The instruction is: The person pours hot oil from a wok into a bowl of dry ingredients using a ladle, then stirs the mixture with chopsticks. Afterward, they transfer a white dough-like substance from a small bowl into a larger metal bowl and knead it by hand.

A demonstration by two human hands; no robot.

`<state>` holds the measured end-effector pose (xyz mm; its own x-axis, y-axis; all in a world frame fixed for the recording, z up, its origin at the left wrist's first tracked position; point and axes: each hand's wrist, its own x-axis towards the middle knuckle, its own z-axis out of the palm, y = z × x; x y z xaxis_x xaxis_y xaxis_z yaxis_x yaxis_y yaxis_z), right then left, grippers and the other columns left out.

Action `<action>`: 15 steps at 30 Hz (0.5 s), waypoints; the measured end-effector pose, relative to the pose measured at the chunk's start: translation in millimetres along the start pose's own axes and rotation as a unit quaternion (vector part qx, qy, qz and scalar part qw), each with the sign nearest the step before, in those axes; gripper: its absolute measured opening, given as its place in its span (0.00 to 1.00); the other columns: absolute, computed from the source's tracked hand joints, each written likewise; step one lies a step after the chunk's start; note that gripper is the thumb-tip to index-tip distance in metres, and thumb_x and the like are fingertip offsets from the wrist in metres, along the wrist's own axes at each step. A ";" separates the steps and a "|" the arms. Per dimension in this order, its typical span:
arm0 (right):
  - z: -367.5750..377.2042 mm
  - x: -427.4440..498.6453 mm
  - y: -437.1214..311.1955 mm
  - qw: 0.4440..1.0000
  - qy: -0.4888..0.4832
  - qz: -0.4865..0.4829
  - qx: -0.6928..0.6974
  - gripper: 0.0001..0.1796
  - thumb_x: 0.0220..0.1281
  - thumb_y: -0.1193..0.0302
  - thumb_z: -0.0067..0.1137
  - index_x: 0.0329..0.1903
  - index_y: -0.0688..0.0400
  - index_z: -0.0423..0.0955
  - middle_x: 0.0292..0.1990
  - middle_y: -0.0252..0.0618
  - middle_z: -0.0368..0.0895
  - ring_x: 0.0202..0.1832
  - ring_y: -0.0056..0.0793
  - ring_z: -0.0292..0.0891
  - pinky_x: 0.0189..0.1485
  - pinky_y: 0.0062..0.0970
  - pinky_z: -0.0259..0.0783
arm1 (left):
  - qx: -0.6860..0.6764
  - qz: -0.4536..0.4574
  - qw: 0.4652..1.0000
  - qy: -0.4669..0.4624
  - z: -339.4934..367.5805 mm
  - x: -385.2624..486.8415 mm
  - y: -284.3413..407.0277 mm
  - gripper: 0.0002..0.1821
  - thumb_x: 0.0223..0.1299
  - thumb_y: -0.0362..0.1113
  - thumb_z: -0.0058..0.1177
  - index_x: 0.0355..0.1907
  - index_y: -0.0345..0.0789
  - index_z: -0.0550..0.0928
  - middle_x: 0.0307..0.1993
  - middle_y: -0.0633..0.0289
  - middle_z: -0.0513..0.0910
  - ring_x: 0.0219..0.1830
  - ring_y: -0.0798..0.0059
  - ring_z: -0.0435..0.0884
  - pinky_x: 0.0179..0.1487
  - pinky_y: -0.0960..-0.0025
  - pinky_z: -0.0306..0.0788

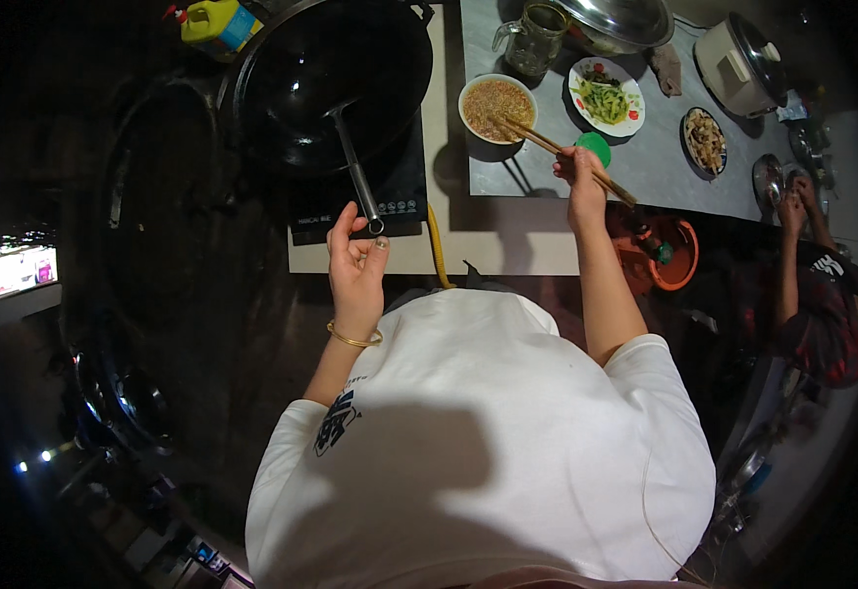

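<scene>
My right hand (582, 180) holds a pair of wooden chopsticks (542, 141), their tips in a white bowl of reddish-brown, speckled liquid (498, 109). Just beyond that hand lies a green round lid (593, 149). My left hand (359, 254) has its fingers apart beside the ringed end of a metal utensil handle (356, 173) and does not grip it. The utensil's other end rests in a large black wok (333, 81), which stands on a black induction cooker (399, 195).
A glass jug (536, 44), a plate of green shreds (606, 99), a dish of pale pieces (704, 141), a lidded metal pan (620, 22) and a cooker (740, 66) stand on the grey table. Below its edge is an orange-red container (676, 254). Another person (826, 294) works at right.
</scene>
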<state>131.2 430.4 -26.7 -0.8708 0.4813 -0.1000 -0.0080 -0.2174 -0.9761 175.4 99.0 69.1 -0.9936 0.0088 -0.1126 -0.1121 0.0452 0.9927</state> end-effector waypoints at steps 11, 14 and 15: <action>-7.5 0.6 -83.9 0.996 -0.041 -0.079 -0.014 0.13 0.69 0.68 0.50 0.46 0.66 0.73 0.34 0.42 0.80 0.34 0.27 0.80 0.40 0.24 0.76 | 0.039 0.035 0.999 -0.012 14.6 8.1 2.6 0.27 0.62 0.26 0.52 0.64 0.29 0.64 0.56 0.59 0.64 0.35 0.89 0.70 0.42 0.85 0.68; -17.6 6.7 -81.5 0.997 -0.012 -0.075 0.029 0.14 0.69 0.67 0.49 0.45 0.66 0.72 0.34 0.43 0.80 0.33 0.29 0.80 0.38 0.25 0.77 | 0.050 0.055 0.997 -0.019 19.6 10.2 4.6 0.26 0.62 0.25 0.52 0.63 0.29 0.65 0.56 0.60 0.64 0.34 0.89 0.69 0.41 0.84 0.68; -22.6 9.1 -77.7 0.995 -0.012 -0.080 0.053 0.14 0.70 0.66 0.48 0.45 0.66 0.72 0.34 0.43 0.80 0.32 0.29 0.80 0.37 0.25 0.76 | 0.056 0.061 0.996 -0.020 20.4 10.4 5.5 0.26 0.62 0.25 0.51 0.63 0.29 0.65 0.56 0.60 0.64 0.34 0.89 0.68 0.41 0.84 0.68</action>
<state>135.0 470.9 43.8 -0.8661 0.4961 0.0608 -0.1983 -0.2296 -0.9529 164.8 119.7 72.5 -0.9981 0.0614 0.0056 0.0149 0.1519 0.9883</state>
